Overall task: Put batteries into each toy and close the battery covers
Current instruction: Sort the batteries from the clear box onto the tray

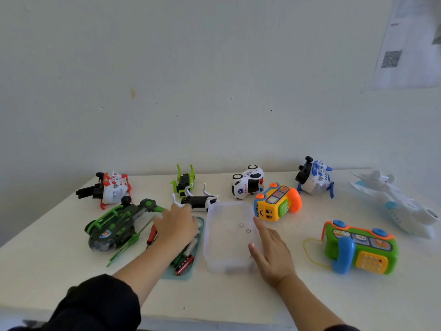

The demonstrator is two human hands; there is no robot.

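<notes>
Several toys lie on the white table (238,297). A dark green helicopter (114,225) is at the left, a red-and-white helicopter (109,187) behind it. A teal tray (188,271) holds several batteries (185,263). My left hand (176,224) hovers over the tray's far end, palm down, fingers relaxed; what is under it is hidden. My right hand (272,254) rests flat against the right side of a clear plastic box (229,237) that holds two small screws (245,228).
A red-handled screwdriver (151,235) lies left of the tray. Behind stand a green dog toy (183,181), a white dog toy (200,201), a police car (248,182), a yellow phone (276,203), a blue helicopter (315,177), a white plane (393,201) and a green phone (360,247).
</notes>
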